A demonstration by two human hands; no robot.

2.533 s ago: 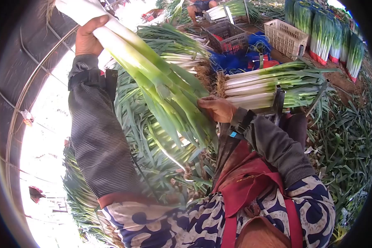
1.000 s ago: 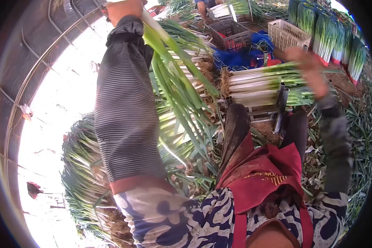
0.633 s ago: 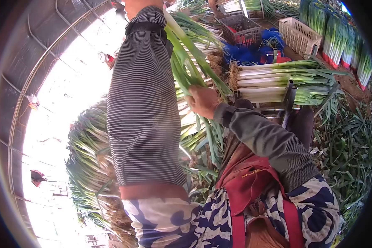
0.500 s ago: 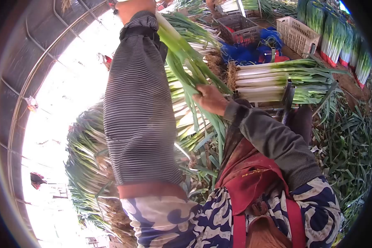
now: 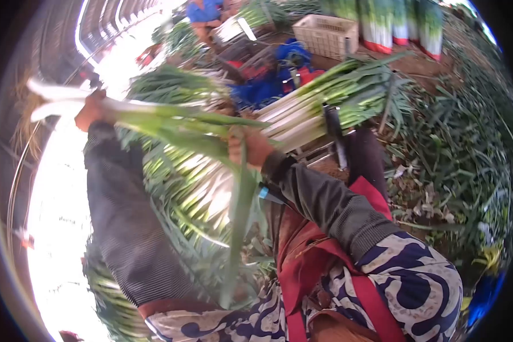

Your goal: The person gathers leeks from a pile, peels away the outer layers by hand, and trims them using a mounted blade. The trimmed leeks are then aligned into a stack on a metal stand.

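My left hand (image 5: 91, 112) is closed around the white stems of a few leeks (image 5: 165, 122), with their roots pointing to the far left. My right hand (image 5: 252, 147) grips the green leaves of the same leeks near the middle. From beneath that hand a long flat leaf (image 5: 240, 228) hangs down in front of my red apron (image 5: 308, 259). Just beyond my right hand, a neat stack of leeks (image 5: 308, 114) lies on a metal rack. Under my forearms spreads a pile of loose leeks (image 5: 202, 185), partly hidden.
A cream crate (image 5: 325, 39), a dark crate (image 5: 255, 61) and blue material (image 5: 293, 54) stand beyond the stack. Wrapped leek bundles (image 5: 376, 25) are upright at the back. Another person (image 5: 204, 14) is at the top. Cut leaves (image 5: 450, 154) cover the ground at right.
My left hand has swung left and down with the leeks, bringing their root ends into view. My right hand has stayed on the leaves. The view has turned, blurring slightly.
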